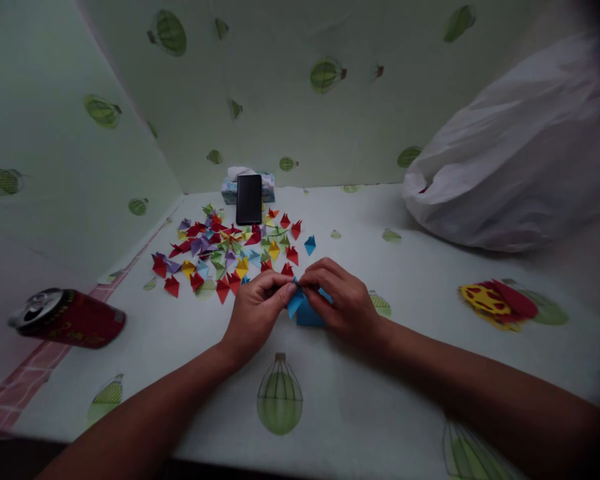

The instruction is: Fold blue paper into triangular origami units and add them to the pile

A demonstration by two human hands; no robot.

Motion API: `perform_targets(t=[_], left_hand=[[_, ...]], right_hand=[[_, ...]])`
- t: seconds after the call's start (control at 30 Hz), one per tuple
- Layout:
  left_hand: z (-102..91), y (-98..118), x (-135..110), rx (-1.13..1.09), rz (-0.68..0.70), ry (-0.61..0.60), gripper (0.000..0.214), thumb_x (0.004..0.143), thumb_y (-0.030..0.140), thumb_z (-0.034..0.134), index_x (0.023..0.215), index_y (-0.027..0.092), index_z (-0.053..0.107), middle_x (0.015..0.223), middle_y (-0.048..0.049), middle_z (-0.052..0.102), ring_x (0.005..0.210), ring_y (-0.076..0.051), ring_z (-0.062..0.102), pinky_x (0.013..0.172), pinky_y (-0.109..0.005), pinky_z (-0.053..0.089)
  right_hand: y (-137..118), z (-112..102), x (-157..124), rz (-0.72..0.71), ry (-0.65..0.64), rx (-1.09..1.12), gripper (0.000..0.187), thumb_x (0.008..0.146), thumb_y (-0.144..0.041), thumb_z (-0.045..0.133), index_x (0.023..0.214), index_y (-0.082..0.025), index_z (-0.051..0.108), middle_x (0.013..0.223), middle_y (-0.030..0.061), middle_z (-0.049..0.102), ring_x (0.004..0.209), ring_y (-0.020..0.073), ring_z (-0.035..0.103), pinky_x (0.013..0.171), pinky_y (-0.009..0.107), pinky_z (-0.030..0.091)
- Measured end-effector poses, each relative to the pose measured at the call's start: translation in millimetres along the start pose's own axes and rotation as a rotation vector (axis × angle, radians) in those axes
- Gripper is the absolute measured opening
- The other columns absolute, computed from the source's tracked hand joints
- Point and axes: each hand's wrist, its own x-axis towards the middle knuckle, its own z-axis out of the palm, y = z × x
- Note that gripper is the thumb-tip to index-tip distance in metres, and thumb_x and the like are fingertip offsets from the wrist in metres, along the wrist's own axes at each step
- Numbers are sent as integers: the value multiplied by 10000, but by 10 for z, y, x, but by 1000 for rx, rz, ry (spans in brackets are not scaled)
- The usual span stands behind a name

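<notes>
Left hand (pixel 257 303): fingers pinched on blue paper piece (pixel 305 311) | Right hand (pixel 341 300): fingers pinched on same piece | Folded paper pile (pixel 230 250): 11 o'clock on desk (pixel 380 373)

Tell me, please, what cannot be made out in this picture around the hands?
- Head view, blue paper: the left hand and right hand pinch and cover it; its folds are hidden.
- Head view, white bag: opaque plastic hides its contents; right edge crops it.
- Head view, red can: label too dark to read.
</notes>
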Motion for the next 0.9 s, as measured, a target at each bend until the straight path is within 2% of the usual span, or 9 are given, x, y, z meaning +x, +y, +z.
perform_targets(t=[0.3,0.63,0.73,0.9], left_hand=[[-27,-25,-1,172,195,55,82,873,259,721,825,204,758,800,-30,699,763,-161,625,691,-285,485],[-59,-3,27,320,388,41,89,904,177,685,832,190,734,794,-26,689,750,-141,631,686,-259,500],[-58,0,34,350,401,47,96,890,155,680,808,185,721,771,-17,674,714,-127,614,656,-246,488],[-46,8,42,327,335,58,112,850,131,673,754,184,695,745,-5,659,680,-115,595,625,-238,468]], right_hand=[[-56,-24,32,35,-11,40,144,981,-105,515,986,-169,644,882,83,667,836,174,626,742,307,541],[-129,-97,126,382,-118,176,167,930,-147,560,829,-180,689,787,27,680,735,138,617,691,269,466],[-135,-106,135,459,-159,218,167,916,-168,564,814,-185,695,789,21,697,734,139,617,699,276,458],[-131,-81,123,546,-172,249,146,901,-186,575,807,-166,686,754,18,678,710,135,587,682,277,433]])
